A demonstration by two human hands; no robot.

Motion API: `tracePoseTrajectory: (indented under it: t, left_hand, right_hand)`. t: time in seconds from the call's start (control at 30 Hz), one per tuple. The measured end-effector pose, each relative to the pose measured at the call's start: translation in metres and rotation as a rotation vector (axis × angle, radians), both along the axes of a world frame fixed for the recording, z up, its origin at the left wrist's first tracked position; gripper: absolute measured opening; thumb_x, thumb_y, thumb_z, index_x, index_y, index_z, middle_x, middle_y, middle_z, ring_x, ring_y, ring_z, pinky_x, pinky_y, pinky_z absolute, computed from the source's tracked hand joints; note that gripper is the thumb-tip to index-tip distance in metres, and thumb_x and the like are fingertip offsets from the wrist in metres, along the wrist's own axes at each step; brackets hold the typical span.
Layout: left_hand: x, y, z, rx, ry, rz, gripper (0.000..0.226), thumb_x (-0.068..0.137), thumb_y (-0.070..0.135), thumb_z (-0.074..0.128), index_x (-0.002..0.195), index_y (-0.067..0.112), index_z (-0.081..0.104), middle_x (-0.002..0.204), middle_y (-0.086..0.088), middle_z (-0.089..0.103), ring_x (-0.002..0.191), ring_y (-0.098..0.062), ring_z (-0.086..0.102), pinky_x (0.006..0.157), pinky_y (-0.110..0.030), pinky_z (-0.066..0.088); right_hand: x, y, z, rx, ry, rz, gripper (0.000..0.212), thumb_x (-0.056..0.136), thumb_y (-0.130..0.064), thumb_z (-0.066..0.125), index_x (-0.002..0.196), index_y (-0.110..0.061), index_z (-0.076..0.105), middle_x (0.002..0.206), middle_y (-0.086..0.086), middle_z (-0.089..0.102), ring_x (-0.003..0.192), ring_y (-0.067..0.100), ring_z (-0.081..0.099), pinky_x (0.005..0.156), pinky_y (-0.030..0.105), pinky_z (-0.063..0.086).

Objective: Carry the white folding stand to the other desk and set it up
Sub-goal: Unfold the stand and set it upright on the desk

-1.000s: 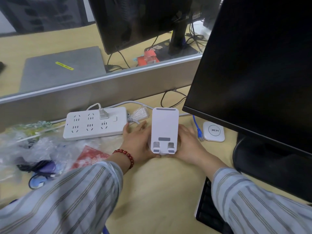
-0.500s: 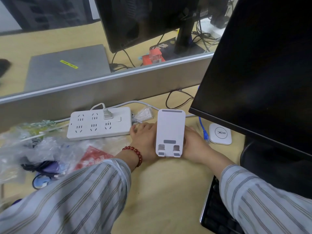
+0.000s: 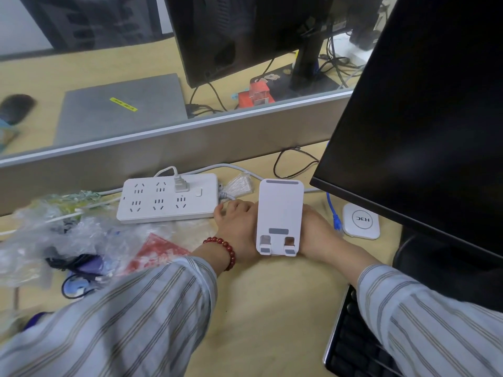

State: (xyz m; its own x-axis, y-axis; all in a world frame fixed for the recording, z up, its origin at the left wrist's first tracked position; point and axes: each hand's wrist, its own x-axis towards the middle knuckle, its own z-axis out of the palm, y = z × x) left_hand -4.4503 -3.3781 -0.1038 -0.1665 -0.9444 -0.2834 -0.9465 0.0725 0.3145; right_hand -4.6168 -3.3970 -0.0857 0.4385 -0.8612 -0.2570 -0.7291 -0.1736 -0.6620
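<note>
Head view: smooth white plastic stand (image 3: 280,213), rounded rectangular plate, upright on the wooden worktop (image 3: 266,308); left grip (image 3: 236,227) and right grip (image 3: 315,232) clasp its sides.

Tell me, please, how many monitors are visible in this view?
2. One monitor stands on the near desk at right, above the white folding stand; the other monitor is beyond the divider. Others may lie outside the view.

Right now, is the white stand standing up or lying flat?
Standing up. The white folding stand has its panel tilted back, its two front lips low at the desk. The left hand and right hand flank it.
</note>
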Motion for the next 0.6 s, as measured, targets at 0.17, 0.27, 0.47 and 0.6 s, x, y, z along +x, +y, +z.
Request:
tracePoseTrajectory:
  t: [0.17, 0.27, 0.47, 0.6]
  left_hand:
    - [-0.001, 0.001, 0.002, 0.01, -0.023, 0.005, 0.075, 0.064, 0.053, 0.066, 0.128, 0.024, 0.04, 0.129, -0.003, 0.044, 0.129, -0.024, 0.028, 0.11, -0.052, 0.01]
    - [-0.003, 0.003, 0.003, 0.002, -0.015, 0.021, 0.072, 0.064, 0.051, 0.065, 0.127, 0.025, 0.041, 0.127, -0.002, 0.044, 0.128, -0.024, 0.028, 0.11, -0.053, 0.01]
    - [-0.006, 0.005, 0.003, 0.035, -0.006, 0.037, 0.069, 0.067, 0.049, 0.064, 0.128, 0.025, 0.041, 0.128, -0.004, 0.042, 0.131, -0.025, 0.024, 0.11, -0.055, 0.006]
    - [-0.006, 0.001, 0.001, 0.042, -0.056, -0.004, 0.07, 0.068, 0.05, 0.063, 0.13, 0.025, 0.041, 0.131, -0.005, 0.04, 0.132, -0.026, 0.022, 0.111, -0.055, 0.003]
  right_hand:
    - [0.002, 0.002, -0.001, 0.01, -0.035, -0.036, 0.024, 0.09, -0.018, 0.054, 0.114, -0.019, 0.056, 0.098, -0.01, 0.052, 0.092, 0.008, 0.052, 0.073, 0.015, 0.039]
    - [0.002, 0.002, 0.0, 0.032, -0.025, -0.001, 0.026, 0.09, -0.018, 0.055, 0.116, -0.018, 0.055, 0.101, -0.009, 0.051, 0.096, 0.01, 0.052, 0.083, 0.02, 0.037]
    - [-0.002, -0.002, 0.002, 0.007, -0.078, 0.012, 0.035, 0.087, -0.02, 0.058, 0.122, -0.021, 0.051, 0.109, -0.012, 0.05, 0.1, 0.005, 0.049, 0.091, 0.022, 0.039]
    - [-0.014, -0.001, -0.006, -0.016, -0.064, 0.025, 0.056, 0.079, -0.025, 0.066, 0.131, -0.027, 0.046, 0.134, -0.005, 0.048, 0.122, 0.009, 0.046, 0.1, 0.023, 0.038]
